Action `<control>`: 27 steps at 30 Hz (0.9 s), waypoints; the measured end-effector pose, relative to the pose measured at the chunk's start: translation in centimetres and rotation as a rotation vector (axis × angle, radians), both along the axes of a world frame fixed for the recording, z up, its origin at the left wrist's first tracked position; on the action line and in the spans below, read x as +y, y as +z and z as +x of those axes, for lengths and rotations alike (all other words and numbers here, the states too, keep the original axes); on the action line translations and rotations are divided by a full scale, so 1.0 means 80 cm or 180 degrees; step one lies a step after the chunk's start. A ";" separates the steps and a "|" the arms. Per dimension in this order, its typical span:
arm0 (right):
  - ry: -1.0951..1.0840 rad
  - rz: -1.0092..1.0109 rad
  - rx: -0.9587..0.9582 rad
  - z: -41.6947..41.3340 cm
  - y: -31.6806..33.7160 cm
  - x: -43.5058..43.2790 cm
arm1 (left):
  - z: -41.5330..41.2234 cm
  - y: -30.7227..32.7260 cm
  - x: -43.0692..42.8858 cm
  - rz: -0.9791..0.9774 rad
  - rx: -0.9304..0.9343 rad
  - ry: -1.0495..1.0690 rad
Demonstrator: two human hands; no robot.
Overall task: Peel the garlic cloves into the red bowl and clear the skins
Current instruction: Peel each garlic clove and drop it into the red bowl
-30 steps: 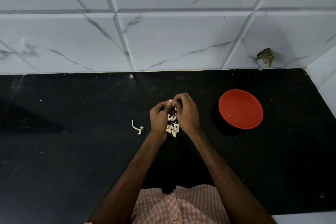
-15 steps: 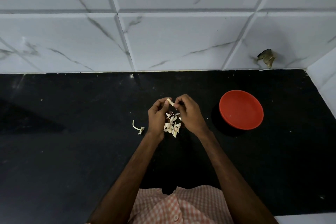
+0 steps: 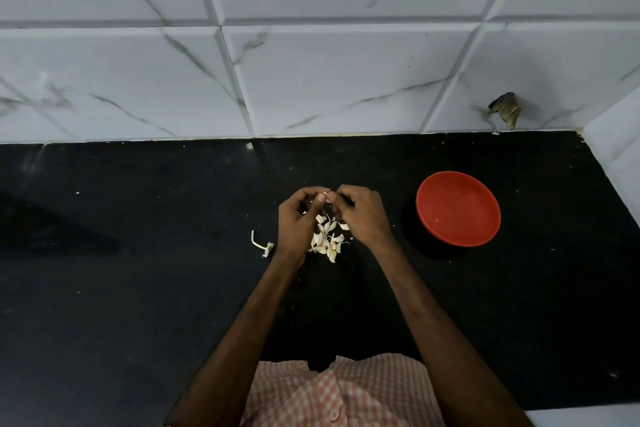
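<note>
Fingers of both hands curl inward and meet at their tips, pinching a small pale garlic clove between them. The left hand and right hand are held close together just above a black countertop, roughly at the centre of the view. Both forearms reach in from the bottom edge.

Directly beneath the hands, between the wrists, loose white papery skins lie in a small scattered heap on the counter. Just to the left of the left hand lies a thin curved garlic stem with a frayed root end, set apart from the heap.

To the right of the hands, well apart from them, a round red bowl sits on the counter. Its inside shows only a tiny pale speck near the left side, too small to identify.

Behind the counter rises a white tiled wall with grey marble veining. A small dark brownish object clings low on the wall at the right; what it is cannot be told. A checked orange and white shirt fills the bottom centre.
</note>
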State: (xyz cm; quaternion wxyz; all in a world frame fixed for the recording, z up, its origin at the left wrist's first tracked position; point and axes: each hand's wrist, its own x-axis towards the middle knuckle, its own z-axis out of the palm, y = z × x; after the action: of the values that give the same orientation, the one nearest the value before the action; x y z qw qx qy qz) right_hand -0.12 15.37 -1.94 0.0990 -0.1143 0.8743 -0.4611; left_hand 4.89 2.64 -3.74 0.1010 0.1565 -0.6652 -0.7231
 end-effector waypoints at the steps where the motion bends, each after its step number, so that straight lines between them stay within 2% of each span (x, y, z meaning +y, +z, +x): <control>1: 0.0002 -0.0057 -0.0010 0.000 0.000 0.001 | -0.001 0.000 -0.002 0.0016 -0.0030 -0.0025; 4: -0.0067 0.0020 0.0036 0.002 0.001 0.002 | -0.002 0.001 -0.001 0.0049 -0.0086 -0.0193; 9: -0.0416 0.0821 0.0561 0.012 0.005 -0.012 | -0.005 -0.004 0.008 -0.0058 -0.0246 0.0000; 13: -0.0417 0.1204 0.1252 0.018 0.011 -0.020 | -0.005 -0.006 0.013 0.0339 -0.0347 0.0133; 17: -0.0113 0.1531 0.1978 0.023 0.016 -0.023 | -0.006 -0.007 0.011 0.0776 -0.0591 0.0229; 18: -0.0027 0.1616 0.1990 0.021 0.014 -0.024 | -0.006 -0.008 0.008 0.0794 -0.0606 0.0225; 19: 0.0021 0.1638 0.1825 0.018 0.012 -0.026 | -0.005 -0.010 0.004 0.0774 -0.0594 0.0182; 21: 0.0004 0.1364 0.1066 0.013 0.009 -0.029 | -0.003 -0.013 -0.006 0.0676 -0.0456 -0.0036; 23: -0.0106 0.0470 0.0182 0.006 0.007 -0.027 | -0.002 -0.013 -0.015 0.0689 -0.0261 -0.0270; 27: 0.0065 -0.0595 -0.0544 0.001 0.005 -0.019 | 0.001 -0.011 -0.021 0.0876 -0.0073 -0.0431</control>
State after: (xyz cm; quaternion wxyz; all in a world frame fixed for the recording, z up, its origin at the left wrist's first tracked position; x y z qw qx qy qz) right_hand -0.04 13.88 -1.57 0.1667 -0.0922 0.8147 -0.5477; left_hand 4.98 0.96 -4.62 0.0219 0.1319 -0.5699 -0.8108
